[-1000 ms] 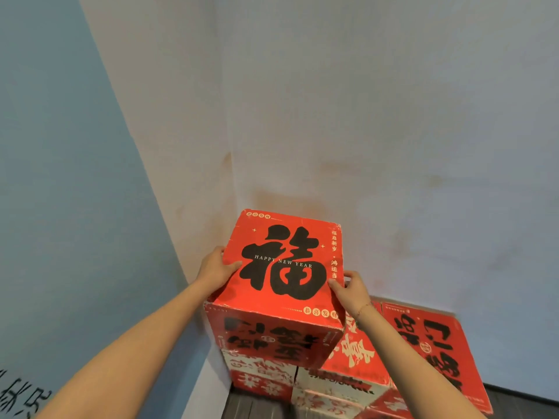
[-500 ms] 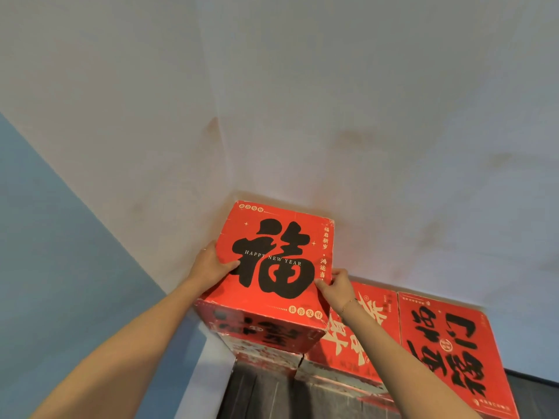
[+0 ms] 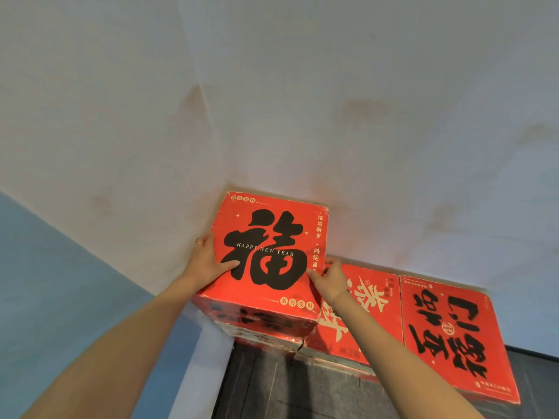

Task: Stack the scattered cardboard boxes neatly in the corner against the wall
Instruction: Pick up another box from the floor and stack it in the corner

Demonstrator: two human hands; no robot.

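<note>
A red cardboard box with a big black character and "HAPPY NEW YEAR" (image 3: 269, 237) sits on top of another box in the wall corner. My left hand (image 3: 205, 261) grips its left edge, thumb lying on the top face. My right hand (image 3: 328, 275) holds its right edge, thumb on top and fingers down the side. To the right, lower down, stand two more red boxes against the wall: a middle one (image 3: 375, 313) and a far right one (image 3: 453, 334).
White walls (image 3: 363, 116) meet in the corner behind the boxes. A blue wall panel (image 3: 45, 282) runs along the left. Dark floor (image 3: 287, 388) shows below the stack, with a white skirting strip (image 3: 199, 364) at its left.
The top box has slid deeper into the corner, both hands staying on its sides. The view has tilted, showing more of the two right-hand boxes.
</note>
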